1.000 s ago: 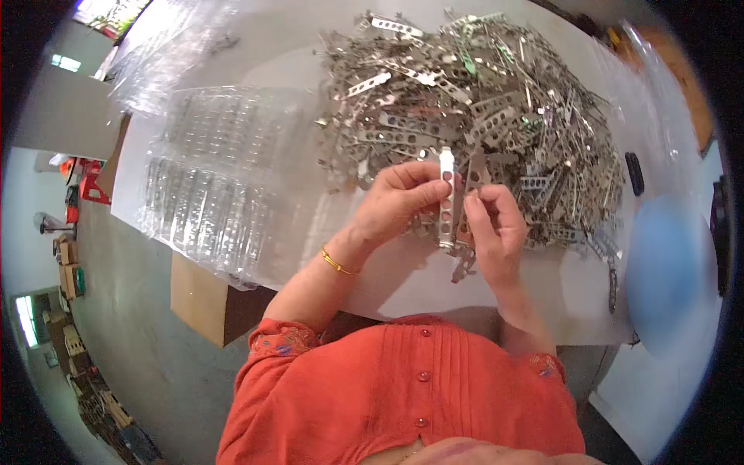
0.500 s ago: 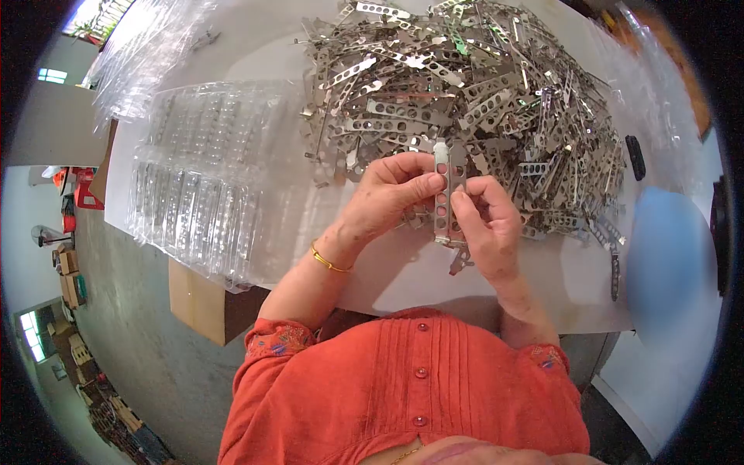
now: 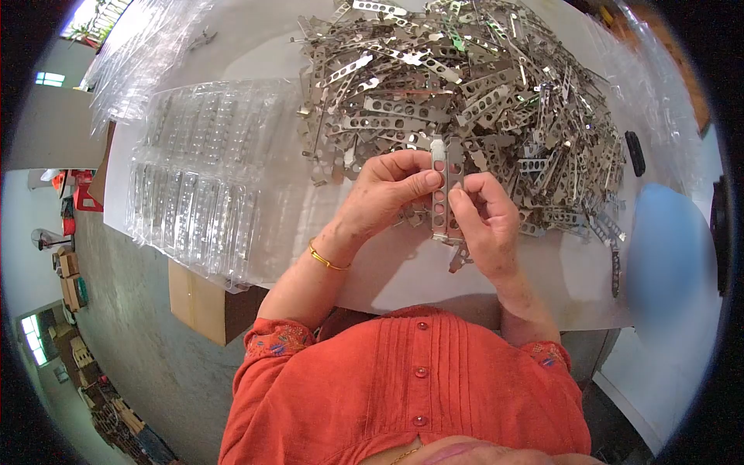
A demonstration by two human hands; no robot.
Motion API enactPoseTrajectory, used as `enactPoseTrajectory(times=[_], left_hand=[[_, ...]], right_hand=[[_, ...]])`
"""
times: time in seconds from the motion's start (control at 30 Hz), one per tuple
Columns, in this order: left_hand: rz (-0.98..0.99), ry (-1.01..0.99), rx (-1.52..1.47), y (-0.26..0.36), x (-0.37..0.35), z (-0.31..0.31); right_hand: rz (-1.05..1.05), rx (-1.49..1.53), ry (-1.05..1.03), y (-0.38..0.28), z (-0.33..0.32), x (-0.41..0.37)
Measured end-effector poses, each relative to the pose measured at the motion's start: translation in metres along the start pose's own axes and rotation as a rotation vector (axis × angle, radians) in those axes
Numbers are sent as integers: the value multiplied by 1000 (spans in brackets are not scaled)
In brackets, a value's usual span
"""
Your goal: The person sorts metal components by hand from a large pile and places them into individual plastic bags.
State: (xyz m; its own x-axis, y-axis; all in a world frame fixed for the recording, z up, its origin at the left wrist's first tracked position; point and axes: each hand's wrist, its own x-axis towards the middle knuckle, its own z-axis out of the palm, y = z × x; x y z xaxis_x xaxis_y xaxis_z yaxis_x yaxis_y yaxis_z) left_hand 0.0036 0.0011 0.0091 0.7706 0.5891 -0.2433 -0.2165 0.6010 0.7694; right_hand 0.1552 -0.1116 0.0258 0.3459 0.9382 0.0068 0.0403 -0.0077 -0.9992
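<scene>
Between my hands, near the front of the metal pile, a long metal strip (image 3: 440,209) with round holes stands roughly upright in the view. My left hand (image 3: 391,190) pinches its left side between thumb and fingers. On the right, my right hand (image 3: 488,221) has its thumb and curled fingers closed at a second holed strip lying alongside the first. The fingers partly hide where the two pieces meet. Behind them spreads a large heap of loose metal strips (image 3: 480,93).
Clear plastic trays (image 3: 194,186) holding rows of strips lie at the left of the white table (image 3: 364,283). Plastic wrap (image 3: 143,58) is at the back left. A black object (image 3: 635,155) and a blurred blue shape (image 3: 670,248) are right. A cardboard box (image 3: 198,302) stands below the table edge.
Both hands and the held strips appear almost unchanged, with the view shifted very slightly. Nothing has been let go or newly taken hold of.
</scene>
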Motion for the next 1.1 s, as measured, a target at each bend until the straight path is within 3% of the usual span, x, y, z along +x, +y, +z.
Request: enactPoseTrajectory(times=[1.1], left_hand=[[38, 11, 16, 5, -2, 0]], right_hand=[[26, -17, 28, 0, -2, 1]])
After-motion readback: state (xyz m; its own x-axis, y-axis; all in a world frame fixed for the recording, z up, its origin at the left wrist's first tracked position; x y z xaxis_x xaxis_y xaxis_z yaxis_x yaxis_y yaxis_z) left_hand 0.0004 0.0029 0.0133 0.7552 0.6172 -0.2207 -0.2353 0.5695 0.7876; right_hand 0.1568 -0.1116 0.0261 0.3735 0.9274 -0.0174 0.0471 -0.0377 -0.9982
